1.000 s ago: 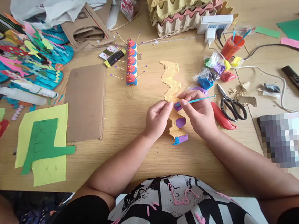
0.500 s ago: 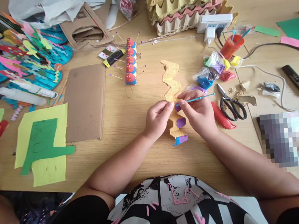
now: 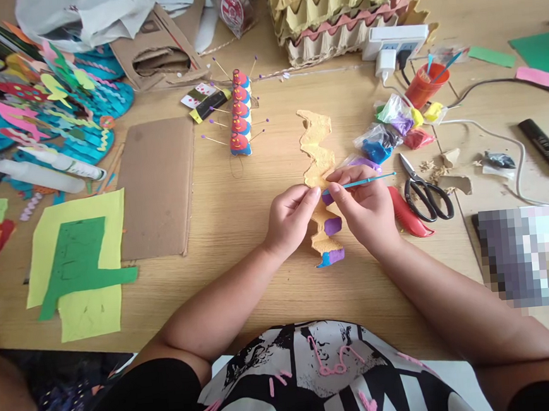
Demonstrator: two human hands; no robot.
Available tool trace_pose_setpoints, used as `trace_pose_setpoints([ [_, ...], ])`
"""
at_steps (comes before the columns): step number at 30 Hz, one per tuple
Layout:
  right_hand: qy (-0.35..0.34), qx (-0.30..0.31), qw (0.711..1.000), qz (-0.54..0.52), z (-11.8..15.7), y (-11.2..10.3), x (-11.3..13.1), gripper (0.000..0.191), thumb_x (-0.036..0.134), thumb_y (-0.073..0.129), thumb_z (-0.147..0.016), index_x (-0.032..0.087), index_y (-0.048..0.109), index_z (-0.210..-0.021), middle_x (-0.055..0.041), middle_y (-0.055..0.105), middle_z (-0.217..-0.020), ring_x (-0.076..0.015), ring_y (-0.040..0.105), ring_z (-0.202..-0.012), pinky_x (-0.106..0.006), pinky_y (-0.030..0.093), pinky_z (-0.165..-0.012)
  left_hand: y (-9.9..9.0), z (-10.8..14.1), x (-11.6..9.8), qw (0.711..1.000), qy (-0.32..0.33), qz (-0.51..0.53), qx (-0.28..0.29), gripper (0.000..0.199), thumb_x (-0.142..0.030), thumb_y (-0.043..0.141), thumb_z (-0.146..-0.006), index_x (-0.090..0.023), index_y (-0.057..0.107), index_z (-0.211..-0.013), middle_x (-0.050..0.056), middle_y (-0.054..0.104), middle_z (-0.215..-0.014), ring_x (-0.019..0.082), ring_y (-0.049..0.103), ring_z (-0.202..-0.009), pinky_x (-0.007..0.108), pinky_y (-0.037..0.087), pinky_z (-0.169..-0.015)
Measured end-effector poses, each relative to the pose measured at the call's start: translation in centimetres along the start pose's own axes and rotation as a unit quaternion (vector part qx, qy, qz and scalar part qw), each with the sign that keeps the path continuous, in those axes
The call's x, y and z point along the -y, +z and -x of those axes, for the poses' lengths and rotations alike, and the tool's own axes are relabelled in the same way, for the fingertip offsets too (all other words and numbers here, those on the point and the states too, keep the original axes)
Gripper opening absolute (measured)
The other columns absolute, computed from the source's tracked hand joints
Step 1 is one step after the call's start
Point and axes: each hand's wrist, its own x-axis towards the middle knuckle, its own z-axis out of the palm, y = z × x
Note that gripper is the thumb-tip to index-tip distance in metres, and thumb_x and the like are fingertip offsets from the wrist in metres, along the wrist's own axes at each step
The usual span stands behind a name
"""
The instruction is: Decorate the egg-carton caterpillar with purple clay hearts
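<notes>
A yellow egg carton strip (image 3: pixel 318 144) runs away from me between my hands, with purple clay patches (image 3: pixel 333 226) on its right side and a blue patch (image 3: pixel 324 260) at its near end. My left hand (image 3: pixel 292 220) pinches the strip's left edge near the middle. In my right hand (image 3: pixel 367 207) a thin blue clay tool (image 3: pixel 365 180) lies across the fingers, its slender tip pointing right. The right thumb and fingertips press near a purple patch, partly hiding it. Beyond my left hand stands a painted egg carton caterpillar (image 3: pixel 239 116) with smiling faces and purple-tipped stick legs.
Black-handled scissors (image 3: pixel 428 196) and a red object (image 3: pixel 409 212) lie right of my hand, below bagged clay (image 3: pixel 377 150). A cardboard sheet (image 3: pixel 156 189) and cut paper (image 3: pixel 82 265) are at left. Egg trays (image 3: pixel 336 20), a power strip (image 3: pixel 394 41) and an orange cup (image 3: pixel 427 84) stand farther back.
The far end of the egg carton strip has shifted very slightly to the right. Both hands keep nearly the same place and grip.
</notes>
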Motion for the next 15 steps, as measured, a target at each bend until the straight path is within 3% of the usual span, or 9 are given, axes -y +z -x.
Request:
trace_pose_setpoints([
  [9,0.002,0.001,1.0,0.011,0.01,-0.08,0.27,0.032,0.052,0.081,-0.098,0.027,0.062,-0.092,-0.0045,0.077,-0.104,-0.0209,0.072,-0.097,-0.04,0.059,-0.086,0.06,-0.04,0.02,1.0,0.0,-0.007,0.006,0.06,-0.066,0.071,-0.098,-0.02,0.05,-0.064,-0.002,0.041,-0.066,0.014,0.038,-0.068,0.031,0.035,-0.065],
  [15,0.033,-0.004,0.998,-0.051,-0.11,0.03,-0.11,0.037,0.057,0.083,-0.095,0.027,0.063,-0.09,-0.0028,0.075,-0.103,-0.019,0.071,-0.093,-0.038,0.061,-0.085,-0.02,0.03,0.34,1.0,-0.01,0.01,-0.002,0.061,-0.064,0.071,-0.099,-0.021,0.044,-0.065,-0.004,0.033,-0.065,0.012,0.032,-0.065,0.031,0.031,-0.062],
])
